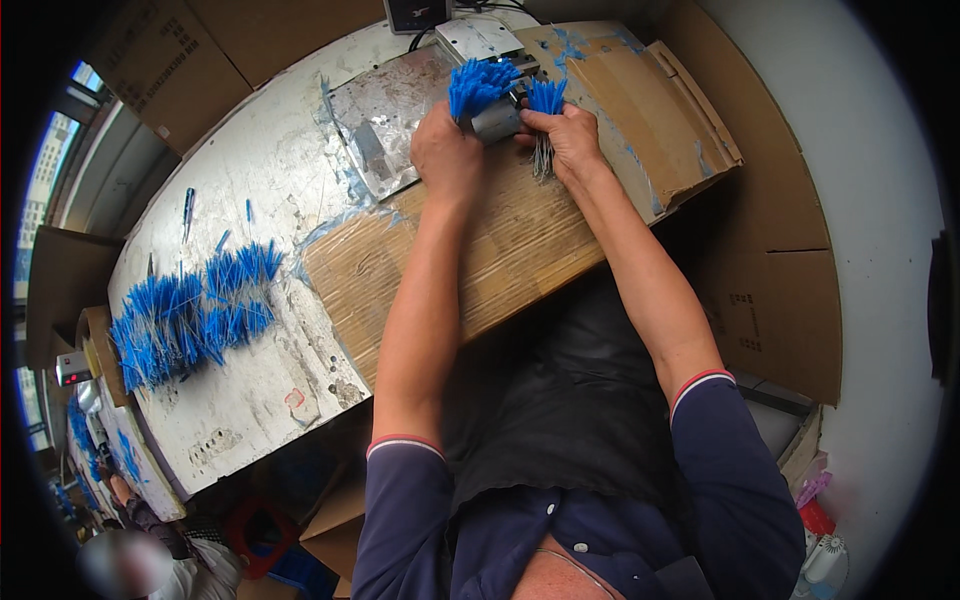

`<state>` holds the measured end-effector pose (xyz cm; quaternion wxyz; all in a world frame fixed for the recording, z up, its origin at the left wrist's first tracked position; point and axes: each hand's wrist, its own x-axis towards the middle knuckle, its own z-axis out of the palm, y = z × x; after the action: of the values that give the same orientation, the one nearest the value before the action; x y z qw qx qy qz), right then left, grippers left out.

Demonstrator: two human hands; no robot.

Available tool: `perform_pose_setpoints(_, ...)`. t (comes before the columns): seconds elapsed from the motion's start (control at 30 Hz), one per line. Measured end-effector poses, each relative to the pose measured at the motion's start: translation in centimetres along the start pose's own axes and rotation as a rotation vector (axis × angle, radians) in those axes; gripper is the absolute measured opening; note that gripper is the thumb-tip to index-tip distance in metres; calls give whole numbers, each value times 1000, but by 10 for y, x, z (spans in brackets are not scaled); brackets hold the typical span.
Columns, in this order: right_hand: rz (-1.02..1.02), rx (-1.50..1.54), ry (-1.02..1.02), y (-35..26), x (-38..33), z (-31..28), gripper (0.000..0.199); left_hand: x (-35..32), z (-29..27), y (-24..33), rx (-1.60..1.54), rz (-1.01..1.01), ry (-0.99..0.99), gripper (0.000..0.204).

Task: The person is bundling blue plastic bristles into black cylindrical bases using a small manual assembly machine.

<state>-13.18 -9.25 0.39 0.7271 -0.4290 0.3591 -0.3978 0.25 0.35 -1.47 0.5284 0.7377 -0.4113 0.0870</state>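
My left hand (pixel 445 155) is closed at a thick bunch of blue-tipped pieces (pixel 482 86); its fingertips are hidden behind the bunch and a grey cylinder (pixel 497 122). The cylinder lies between my two hands. With thumb and fingers, my right hand (pixel 574 140) grips a smaller bundle of blue-tipped wires (pixel 546 97). Its blue ends point up, and thin silvery wires hang below the fingers. Both hands are over the far part of a cardboard sheet (pixel 430 265), near a small metal fixture (pixel 528 68) partly hidden behind the bunches.
A large pile of similar blue-tipped wires (pixel 170 325) lies on the worn white table (pixel 300 375) at left, with a pen-like tool (pixel 188 213) beyond it. A metal plate (pixel 385 110) and a cardboard box (pixel 640 110) flank the hands. Another person (pixel 180 555) sits at lower left.
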Motion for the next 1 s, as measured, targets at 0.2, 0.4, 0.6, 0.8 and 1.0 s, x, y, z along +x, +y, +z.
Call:
perform_pose_setpoints(0.2, -15, -158, 58, -4, -4, 2, 24, 0, 1, -1, 90, 18, -40, 7)
perform_pose_setpoints(0.4, 47, -70, -54, -6, -6, -1, 23, -1, 4, 0, 222, 63, -54, 8)
perform_pose_setpoints(0.6, 65, -206, 55, -6, -1, 9, 22, 0, 0, 0, 120, -55, -2, 12)
perform_pose_setpoints(0.8, 12, -273, 180, -3, 13, 25, 21, 2, -5, 4, -84, -132, 56, 15)
perform_pose_setpoints(1.0, -46, -276, 235, -3, 19, 33, 18, 4, -5, 6, -79, -84, 93, 16)
